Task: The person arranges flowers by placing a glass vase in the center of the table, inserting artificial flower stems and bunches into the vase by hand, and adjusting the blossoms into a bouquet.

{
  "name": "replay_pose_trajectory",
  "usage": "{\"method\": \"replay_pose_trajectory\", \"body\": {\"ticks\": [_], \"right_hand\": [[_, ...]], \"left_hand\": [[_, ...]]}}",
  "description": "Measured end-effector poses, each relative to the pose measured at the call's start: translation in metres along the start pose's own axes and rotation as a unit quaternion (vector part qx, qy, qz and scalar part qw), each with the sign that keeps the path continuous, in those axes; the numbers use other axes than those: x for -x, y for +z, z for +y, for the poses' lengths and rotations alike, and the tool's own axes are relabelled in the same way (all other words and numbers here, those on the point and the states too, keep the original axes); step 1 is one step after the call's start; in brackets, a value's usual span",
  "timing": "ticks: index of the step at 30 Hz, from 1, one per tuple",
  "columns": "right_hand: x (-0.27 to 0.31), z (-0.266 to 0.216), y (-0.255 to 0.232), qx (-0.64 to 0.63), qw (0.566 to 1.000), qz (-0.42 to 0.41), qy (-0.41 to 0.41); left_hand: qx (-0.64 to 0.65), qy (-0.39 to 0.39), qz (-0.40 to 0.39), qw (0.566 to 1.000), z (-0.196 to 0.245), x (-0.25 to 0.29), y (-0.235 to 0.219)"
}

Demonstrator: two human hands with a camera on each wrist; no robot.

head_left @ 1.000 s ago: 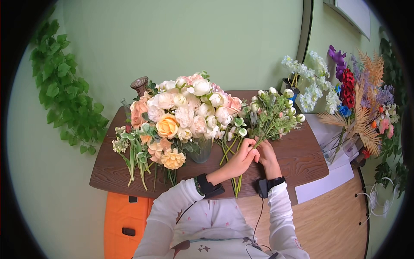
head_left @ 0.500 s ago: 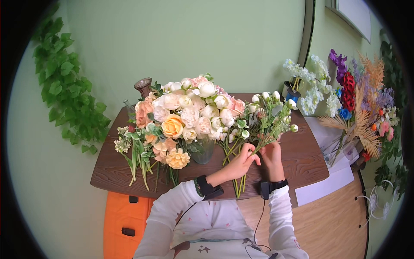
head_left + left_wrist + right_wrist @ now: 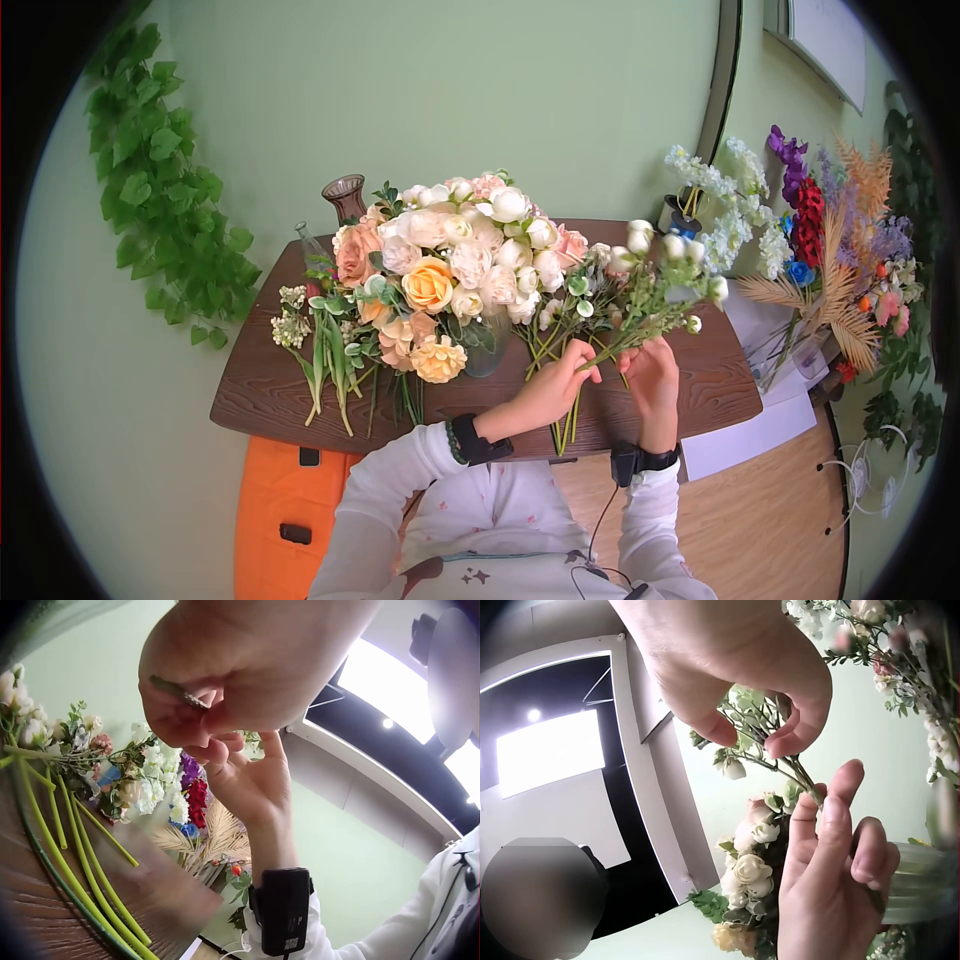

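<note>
My left hand (image 3: 548, 390) pinches the lower stem of a spray of white buds and fine green leaves (image 3: 655, 290) over the table's right half. The cut stem end (image 3: 176, 690) pokes out of the fist in the left wrist view. My right hand (image 3: 652, 380) is just right of it, thumb and fingers curled about the spray's thin side branches (image 3: 761, 724), as the right wrist view shows. To the left, a large bouquet of white, pink and peach flowers (image 3: 470, 260) stands in a clear glass vase (image 3: 487, 355). Loose green stems (image 3: 568, 425) lie under the hands.
The dark wooden table (image 3: 270, 400) also bears tulip-like stems (image 3: 325, 365), a brown glass vase (image 3: 345, 197) and a small clear bottle (image 3: 308, 240). Right of it are pale blue blossoms (image 3: 735, 215) and a colourful arrangement (image 3: 825, 240). An orange case (image 3: 280, 500) is below left.
The spray has swung right and its bud branches stand farther apart. My right hand has moved right and slightly toward me; my left stays near its place on the stem.
</note>
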State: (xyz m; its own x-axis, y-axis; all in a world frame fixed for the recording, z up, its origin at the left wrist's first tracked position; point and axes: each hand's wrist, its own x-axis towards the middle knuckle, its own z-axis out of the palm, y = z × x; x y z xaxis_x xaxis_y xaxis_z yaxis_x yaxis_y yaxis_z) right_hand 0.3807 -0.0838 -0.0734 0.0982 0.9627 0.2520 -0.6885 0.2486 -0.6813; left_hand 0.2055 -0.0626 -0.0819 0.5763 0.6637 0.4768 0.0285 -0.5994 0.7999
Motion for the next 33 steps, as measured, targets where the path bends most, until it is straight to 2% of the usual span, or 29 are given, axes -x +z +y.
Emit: {"method": "replay_pose_trajectory", "body": {"ticks": [2, 4, 7, 11, 13, 16, 19, 21, 22, 24, 26, 28, 29, 30, 32, 33], "right_hand": [[0.004, 0.001, 0.004, 0.033, 0.999, 0.003, -0.015], [0.008, 0.001, 0.014, 0.092, 0.995, 0.043, -0.02], [0.009, 0.002, 0.018, 0.156, 0.987, 0.03, -0.035], [0.011, 0.002, 0.034, 0.172, 0.983, 0.034, -0.053], [0.009, 0.003, 0.031, 0.19, 0.981, 0.025, -0.028], [0.009, 0.006, 0.045, 0.24, 0.969, 0.034, -0.055], [0.008, 0.01, 0.05, 0.254, 0.966, 0.035, -0.042], [0.007, 0.011, 0.048, 0.262, 0.964, 0.029, -0.028], [0.006, 0.011, 0.048, 0.272, 0.962, 0.025, -0.017], [0.004, 0.011, 0.051, 0.257, 0.965, 0.023, -0.035], [0.004, 0.008, 0.058, 0.241, 0.969, 0.022, -0.054], [0.005, 0.007, 0.066, 0.165, 0.979, 0.054, -0.112], [0.003, 0.006, 0.061, 0.161, 0.98, 0.042, -0.111], [0.003, 0.005, 0.059, 0.161, 0.98, 0.041, -0.111], [0.004, 0.001, 0.06, 0.139, 0.982, 0.044, -0.122], [0.004, -0.001, 0.061, 0.139, 0.982, 0.029, -0.128]], "left_hand": [[0.016, -0.019, -0.008, 1.0, 0.005, 0.001, -0.001], [0.032, -0.04, -0.014, 0.999, 0.007, 0.001, -0.002], [0.051, -0.044, -0.016, 0.998, 0.006, 0.004, -0.004], [0.018, -0.028, 0.02, 0.999, 0.008, 0.007, -0.011], [0.016, -0.022, 0.025, 0.999, 0.01, 0.009, -0.015], [0.014, -0.042, 0.018, 0.999, 0.012, 0.012, -0.025], [0.02, -0.052, 0.015, 0.998, 0.012, 0.017, -0.035], [-0.004, -0.002, 0.012, 1.0, 0.014, 0.02, -0.044], [-0.005, -0.004, 0.015, 1.0, 0.016, 0.023, -0.048], [-0.075, 0.011, 0.049, 0.996, 0.034, 0.029, -0.061], [-0.052, -0.023, 0.051, 0.997, 0.027, 0.039, -0.074], [-0.124, -0.104, 0.094, 0.982, 0.012, 0.052, -0.088], [-0.108, -0.199, 0.101, 0.969, 0.024, 0.054, -0.095], [-0.11, -0.198, 0.102, 0.969, 0.017, 0.061, -0.1], [-0.263, -0.064, 0.175, 0.947, -0.008, 0.076, -0.107], [-0.318, -0.092, 0.115, 0.937, -0.014, 0.081, -0.115]]}}
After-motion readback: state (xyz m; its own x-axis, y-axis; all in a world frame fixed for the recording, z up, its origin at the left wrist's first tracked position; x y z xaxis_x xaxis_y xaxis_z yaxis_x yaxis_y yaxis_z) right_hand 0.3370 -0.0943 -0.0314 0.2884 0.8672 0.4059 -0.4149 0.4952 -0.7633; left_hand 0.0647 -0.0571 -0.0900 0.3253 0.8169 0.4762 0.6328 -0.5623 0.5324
